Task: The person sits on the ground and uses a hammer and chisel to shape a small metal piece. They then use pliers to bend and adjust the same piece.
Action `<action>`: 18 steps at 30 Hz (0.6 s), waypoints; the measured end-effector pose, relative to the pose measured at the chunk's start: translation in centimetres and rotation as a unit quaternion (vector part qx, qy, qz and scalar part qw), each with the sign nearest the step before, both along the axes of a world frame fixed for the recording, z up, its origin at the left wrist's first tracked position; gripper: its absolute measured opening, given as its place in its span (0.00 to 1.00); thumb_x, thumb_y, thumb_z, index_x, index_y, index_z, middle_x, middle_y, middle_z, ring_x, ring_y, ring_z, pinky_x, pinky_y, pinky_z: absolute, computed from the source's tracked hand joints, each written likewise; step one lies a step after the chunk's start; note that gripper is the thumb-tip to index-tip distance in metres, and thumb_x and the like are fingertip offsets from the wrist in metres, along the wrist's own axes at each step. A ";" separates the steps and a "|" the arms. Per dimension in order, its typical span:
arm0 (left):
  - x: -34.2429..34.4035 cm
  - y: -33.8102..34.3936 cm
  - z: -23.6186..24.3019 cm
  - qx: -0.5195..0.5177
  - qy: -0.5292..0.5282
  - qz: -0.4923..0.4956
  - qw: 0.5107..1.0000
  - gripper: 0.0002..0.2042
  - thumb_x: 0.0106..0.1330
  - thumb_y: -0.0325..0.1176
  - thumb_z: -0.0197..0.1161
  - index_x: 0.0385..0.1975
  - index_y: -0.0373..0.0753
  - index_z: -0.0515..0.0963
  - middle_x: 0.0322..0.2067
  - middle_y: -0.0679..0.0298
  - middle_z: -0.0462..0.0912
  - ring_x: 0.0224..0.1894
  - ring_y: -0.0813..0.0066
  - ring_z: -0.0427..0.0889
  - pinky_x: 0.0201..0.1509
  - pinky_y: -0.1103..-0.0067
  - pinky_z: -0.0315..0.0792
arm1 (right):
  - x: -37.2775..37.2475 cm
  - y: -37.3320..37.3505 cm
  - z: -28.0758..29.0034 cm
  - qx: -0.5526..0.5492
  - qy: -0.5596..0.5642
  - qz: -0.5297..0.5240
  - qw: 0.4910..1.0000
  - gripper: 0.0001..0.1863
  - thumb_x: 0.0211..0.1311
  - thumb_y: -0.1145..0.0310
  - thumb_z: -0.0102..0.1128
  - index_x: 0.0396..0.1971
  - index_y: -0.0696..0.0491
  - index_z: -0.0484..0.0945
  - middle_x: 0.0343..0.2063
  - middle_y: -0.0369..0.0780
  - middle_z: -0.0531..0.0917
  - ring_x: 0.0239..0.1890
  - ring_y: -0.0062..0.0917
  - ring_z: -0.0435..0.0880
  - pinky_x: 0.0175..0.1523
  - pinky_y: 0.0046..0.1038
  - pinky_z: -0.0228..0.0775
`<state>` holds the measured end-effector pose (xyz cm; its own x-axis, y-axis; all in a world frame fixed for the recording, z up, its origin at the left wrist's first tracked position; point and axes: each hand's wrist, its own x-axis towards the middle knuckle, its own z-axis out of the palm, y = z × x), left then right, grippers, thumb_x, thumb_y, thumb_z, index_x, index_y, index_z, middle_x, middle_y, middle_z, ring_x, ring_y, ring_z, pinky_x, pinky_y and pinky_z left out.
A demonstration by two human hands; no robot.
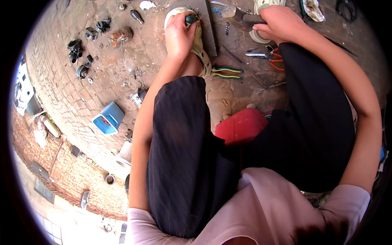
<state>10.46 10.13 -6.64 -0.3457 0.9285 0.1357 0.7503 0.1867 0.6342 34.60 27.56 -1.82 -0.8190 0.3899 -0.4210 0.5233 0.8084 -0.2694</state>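
My left hand is closed around a dark green rounded handle, seen end-on over my left clog. What the handle belongs to is hidden below it. My right hand grips the dark brown handle of a hammer-like tool above my right clog. At its far end a greyish, blocky piece shows, perhaps its head; I cannot tell if they join. Between my feet lies a dark flat metal plate, beside the left clog.
Pliers with yellow-green handles, orange-handled scissors and thin metal rods lie between my feet. A red plastic object is between my legs. To the left are a blue bin and several dark machine parts.
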 end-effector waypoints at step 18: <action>-0.6 0.0 0.0 -0.116 -0.038 0.065 0.990 0.16 0.55 0.23 0.66 0.44 0.34 0.75 0.33 0.50 0.82 0.34 0.51 0.82 0.40 0.66 0.76 | -5.0 -0.1 6.1 -0.092 0.218 -0.046 0.971 0.28 0.59 0.44 0.62 0.26 0.60 0.78 0.22 0.53 0.81 0.29 0.49 0.83 0.37 0.43 0.75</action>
